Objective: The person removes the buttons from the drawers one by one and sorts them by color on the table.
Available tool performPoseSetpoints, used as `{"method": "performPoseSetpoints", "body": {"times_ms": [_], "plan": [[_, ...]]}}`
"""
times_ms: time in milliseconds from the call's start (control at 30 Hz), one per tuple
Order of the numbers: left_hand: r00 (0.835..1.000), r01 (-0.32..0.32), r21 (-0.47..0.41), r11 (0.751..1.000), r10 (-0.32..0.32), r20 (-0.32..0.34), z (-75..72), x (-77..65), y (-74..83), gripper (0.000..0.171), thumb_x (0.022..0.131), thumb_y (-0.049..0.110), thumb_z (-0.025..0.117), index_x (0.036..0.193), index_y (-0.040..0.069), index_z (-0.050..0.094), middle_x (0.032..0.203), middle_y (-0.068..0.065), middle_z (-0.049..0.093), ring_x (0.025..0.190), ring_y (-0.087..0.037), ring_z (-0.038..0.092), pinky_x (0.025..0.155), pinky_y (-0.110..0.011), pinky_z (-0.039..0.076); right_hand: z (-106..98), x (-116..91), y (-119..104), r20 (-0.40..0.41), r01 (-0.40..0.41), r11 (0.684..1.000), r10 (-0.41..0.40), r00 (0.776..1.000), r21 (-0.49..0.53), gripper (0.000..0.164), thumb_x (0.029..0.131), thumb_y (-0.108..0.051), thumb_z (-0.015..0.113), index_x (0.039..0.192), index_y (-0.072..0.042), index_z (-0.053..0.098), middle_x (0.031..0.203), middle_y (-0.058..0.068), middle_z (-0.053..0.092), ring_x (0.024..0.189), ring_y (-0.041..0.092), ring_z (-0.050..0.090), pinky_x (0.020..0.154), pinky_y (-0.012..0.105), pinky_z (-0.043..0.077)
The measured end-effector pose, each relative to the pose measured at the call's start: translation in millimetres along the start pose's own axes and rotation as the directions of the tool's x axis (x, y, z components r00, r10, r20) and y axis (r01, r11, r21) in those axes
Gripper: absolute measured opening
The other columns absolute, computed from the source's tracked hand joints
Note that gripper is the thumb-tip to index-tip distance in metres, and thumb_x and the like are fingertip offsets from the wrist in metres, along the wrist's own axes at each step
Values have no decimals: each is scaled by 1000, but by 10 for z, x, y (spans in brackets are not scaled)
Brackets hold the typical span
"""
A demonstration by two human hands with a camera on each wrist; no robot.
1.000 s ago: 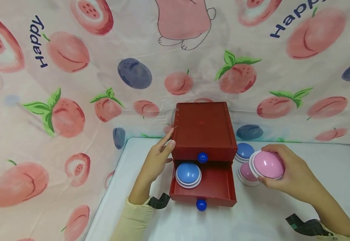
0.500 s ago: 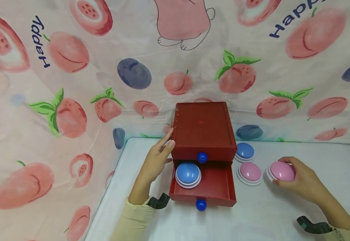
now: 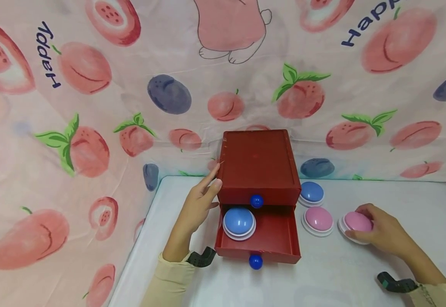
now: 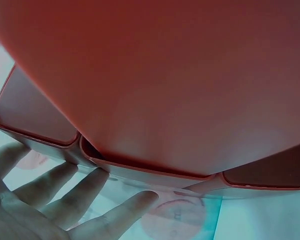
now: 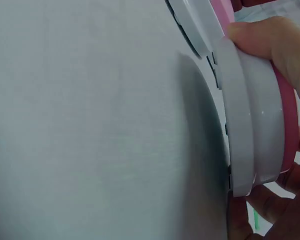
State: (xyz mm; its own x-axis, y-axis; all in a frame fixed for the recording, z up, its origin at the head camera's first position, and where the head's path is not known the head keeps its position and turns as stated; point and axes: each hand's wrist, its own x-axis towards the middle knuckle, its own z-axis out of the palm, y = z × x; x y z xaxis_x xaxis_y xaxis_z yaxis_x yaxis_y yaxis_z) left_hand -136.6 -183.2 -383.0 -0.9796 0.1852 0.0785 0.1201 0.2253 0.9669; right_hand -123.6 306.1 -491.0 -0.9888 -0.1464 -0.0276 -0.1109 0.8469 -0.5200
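Note:
A pink domed push button with a white base (image 3: 357,222) is in my right hand (image 3: 388,232), at the table's right side. Thumb and fingers grip its rim; in the right wrist view its white base (image 5: 262,120) is at or just above the tabletop. My left hand (image 3: 194,207) touches the left side of a dark red two-drawer box (image 3: 259,160), fingers extended. The lower drawer (image 3: 278,241) is pulled out and holds a blue push button (image 3: 239,221) in its left part. The upper drawer is closed.
Right of the box, a second blue push button (image 3: 312,192) stands behind a second pink one (image 3: 319,218) on the white table (image 3: 334,277). A fruit-print cloth (image 3: 192,38) hangs behind. Blue knobs stick out from the drawer fronts.
My right hand has carried the pink push button right and down, from above the other pink one to the table at its right. The left hand stays against the box.

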Motion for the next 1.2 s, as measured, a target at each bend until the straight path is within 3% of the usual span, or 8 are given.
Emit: {"method": "performPoseSetpoints", "body": {"times_ms": [100, 467, 767, 1200], "plan": [[1000, 2, 6, 1000, -2, 0, 9, -4, 15, 52, 106, 42, 52, 156, 42, 38, 163, 0, 38, 140, -32, 51, 93, -58, 57, 2, 17, 13, 2, -15, 1000, 15, 1000, -6, 83, 75, -54, 87, 126, 4, 54, 114, 23, 64, 98, 34, 60, 75, 38, 54], [1000, 6, 12, 1000, -6, 0, 20, -11, 25, 53, 106, 43, 53, 156, 41, 38, 163, -1, 38, 141, -32, 51, 94, -58, 57, 67, 16, 7, -30, -67, 997, 68, 997, 24, 86, 75, -56, 86, 125, 6, 54, 113, 25, 63, 97, 35, 59, 75, 36, 52], [1000, -1, 7, 1000, 1, -2, 20, -5, 17, 53, 106, 44, 53, 156, 42, 38, 163, -2, 38, 141, -33, 51, 93, -59, 57, 127, 1, -30, -36, -65, 997, 66, 997, 39, 94, 73, -59, 87, 130, 7, 51, 120, 29, 60, 105, 41, 57, 86, 59, 56], [1000, -5, 8, 1000, 5, 4, 13, -4, 11, 53, 107, 42, 52, 157, 41, 37, 164, -1, 36, 142, -33, 50, 93, -58, 57, 136, -5, -66, -18, -16, 999, 17, 1000, 44, 93, 73, -58, 87, 138, -2, 51, 133, 29, 57, 116, 46, 55, 92, 67, 51]]}}
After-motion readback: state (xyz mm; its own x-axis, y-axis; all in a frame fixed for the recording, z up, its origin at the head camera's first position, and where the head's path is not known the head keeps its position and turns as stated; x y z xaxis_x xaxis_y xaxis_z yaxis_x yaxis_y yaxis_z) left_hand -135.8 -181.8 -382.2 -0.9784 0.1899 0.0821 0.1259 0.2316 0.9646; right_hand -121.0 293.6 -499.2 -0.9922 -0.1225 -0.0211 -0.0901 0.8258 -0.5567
